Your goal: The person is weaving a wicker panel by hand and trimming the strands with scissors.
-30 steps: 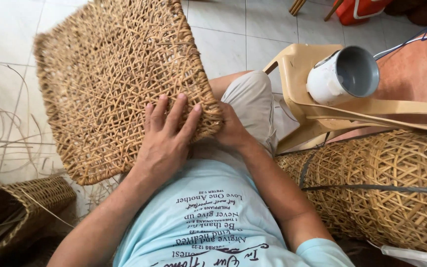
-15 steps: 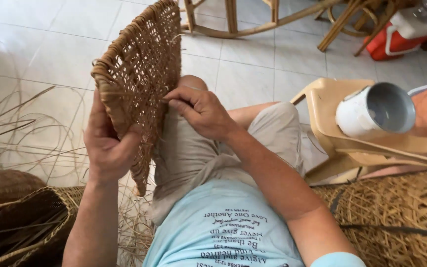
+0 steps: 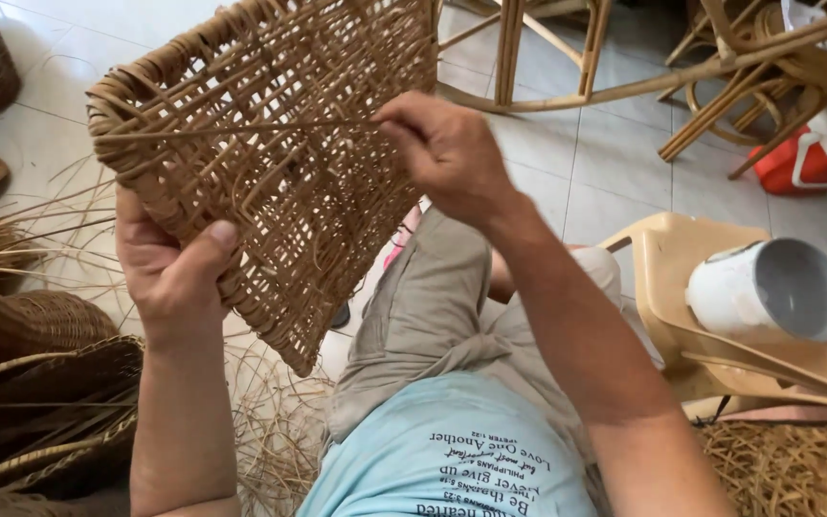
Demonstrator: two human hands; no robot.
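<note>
While the tan woven rattan panel with an open lattice weave [image 3: 279, 163] is held up tilted over the lap, the step in hand reads as drawing a thin pale rattan strand [image 3: 232, 128] through the lattice.

Head view:
- Doing it well, my judgement: keep the strand taut and level across the face, pull in line with the weave, brace the frame so it doesn't twist. A slack strand would likely snag on the crossings.
- Left hand [image 3: 169, 273]: closed firmly on the panel's lower left edge, thumb over the front, fingers behind and hidden. It bears the panel's weight.
- Right hand [image 3: 447, 158]: narrow pinch, fingertips together at the strand's right end, up against the panel's face near the upper middle. The strand runs from there leftward to the thick wrapped rim.
- Panel sits in front of the chest, above grey-trousered legs, clear of the floor.
- Around: loose rattan strips [image 3: 270, 431] on the white floor tiles [image 3: 614, 153], dark woven baskets [image 3: 40, 383] at left, a white metal mug [image 3: 768, 292] on a beige plastic chair [image 3: 662, 278] at right, rattan furniture frames [image 3: 739, 67] beyond.
</note>
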